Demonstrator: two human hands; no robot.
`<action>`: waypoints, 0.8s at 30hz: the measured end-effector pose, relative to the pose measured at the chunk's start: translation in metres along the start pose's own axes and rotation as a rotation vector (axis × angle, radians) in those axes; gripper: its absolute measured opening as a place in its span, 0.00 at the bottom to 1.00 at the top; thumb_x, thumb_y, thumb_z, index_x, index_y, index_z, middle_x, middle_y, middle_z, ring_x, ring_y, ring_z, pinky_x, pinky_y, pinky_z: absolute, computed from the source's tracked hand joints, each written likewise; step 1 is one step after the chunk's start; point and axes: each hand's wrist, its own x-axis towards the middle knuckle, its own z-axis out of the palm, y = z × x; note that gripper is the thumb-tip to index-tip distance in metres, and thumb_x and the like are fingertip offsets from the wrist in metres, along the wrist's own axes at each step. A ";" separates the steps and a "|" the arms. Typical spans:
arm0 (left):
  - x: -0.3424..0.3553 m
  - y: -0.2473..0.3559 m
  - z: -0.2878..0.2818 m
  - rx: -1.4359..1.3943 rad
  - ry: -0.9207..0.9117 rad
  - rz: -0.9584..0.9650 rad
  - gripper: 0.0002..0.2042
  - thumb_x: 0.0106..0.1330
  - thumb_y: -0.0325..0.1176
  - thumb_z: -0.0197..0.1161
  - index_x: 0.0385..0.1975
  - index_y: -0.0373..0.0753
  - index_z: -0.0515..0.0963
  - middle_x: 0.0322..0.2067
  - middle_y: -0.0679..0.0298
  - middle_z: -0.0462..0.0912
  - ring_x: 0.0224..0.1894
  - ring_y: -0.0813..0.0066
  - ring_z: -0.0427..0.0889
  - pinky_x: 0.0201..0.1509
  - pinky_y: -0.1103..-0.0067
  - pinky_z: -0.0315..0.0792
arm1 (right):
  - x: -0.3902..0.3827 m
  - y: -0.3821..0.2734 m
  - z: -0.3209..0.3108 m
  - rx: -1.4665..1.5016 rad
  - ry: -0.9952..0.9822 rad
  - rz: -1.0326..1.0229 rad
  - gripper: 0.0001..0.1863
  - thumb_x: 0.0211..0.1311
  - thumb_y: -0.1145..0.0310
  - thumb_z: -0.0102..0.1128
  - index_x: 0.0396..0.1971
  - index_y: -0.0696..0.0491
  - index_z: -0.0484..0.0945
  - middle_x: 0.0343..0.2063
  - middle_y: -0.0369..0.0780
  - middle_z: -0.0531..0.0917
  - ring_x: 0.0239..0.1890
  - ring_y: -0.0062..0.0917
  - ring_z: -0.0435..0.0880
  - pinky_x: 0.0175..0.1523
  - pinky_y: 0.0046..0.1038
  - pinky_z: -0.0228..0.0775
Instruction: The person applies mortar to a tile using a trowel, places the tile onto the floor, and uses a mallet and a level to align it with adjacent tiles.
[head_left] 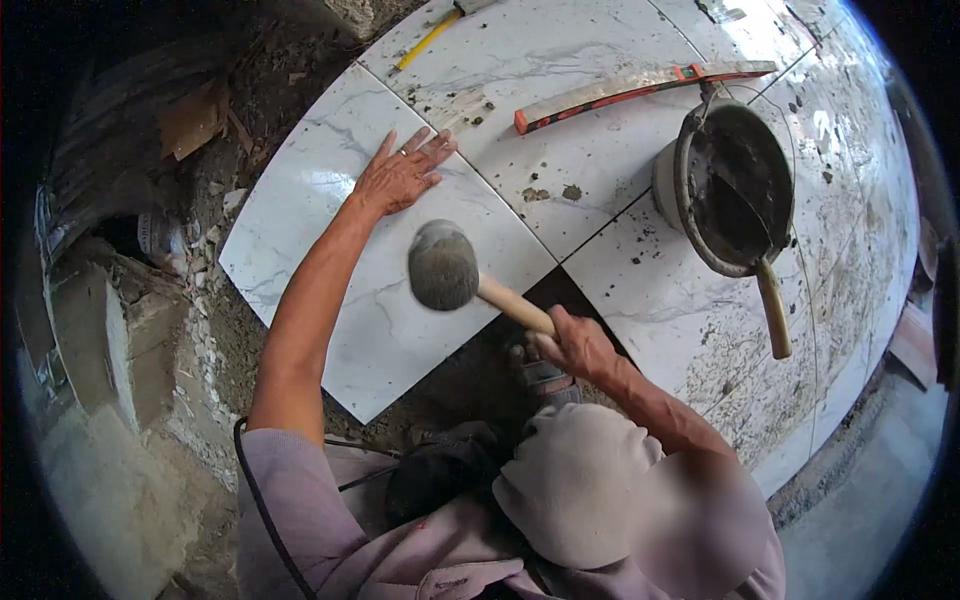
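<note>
Remotely, I'm resting my left hand point(395, 182), fingers spread and gripping nothing, on the tile point(350, 335) left of the bucket point(669, 187); my right hand point(578, 345) is clenching the mallet point(450, 270) over that tile. I'm judging light, square taps best.

The floor point(640, 300) is laid with large, glossy white tiles point(390, 350) veined in grey. On it stands a round grey bucket point(668, 190) with a mortar-smeared rim. A long, straight red-and-silver spirit level point(610, 103) lies near the bucket, and a yellow-handled tool point(428, 42) lies well apart from both. Small dark crumbs point(571, 192) and dirty smears point(750, 370) dot the tiles, thickest toward the right.
</note>
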 end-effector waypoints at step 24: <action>-0.215 0.052 0.034 -0.517 -0.201 -0.719 0.57 0.42 0.60 0.71 0.70 0.49 0.41 0.68 0.41 0.36 0.67 0.30 0.42 0.62 0.39 0.47 | 0.158 -0.079 -0.012 -0.113 0.239 -0.299 0.21 0.63 0.52 0.54 0.32 0.57 0.63 0.13 0.52 0.74 0.17 0.52 0.76 0.22 0.46 0.66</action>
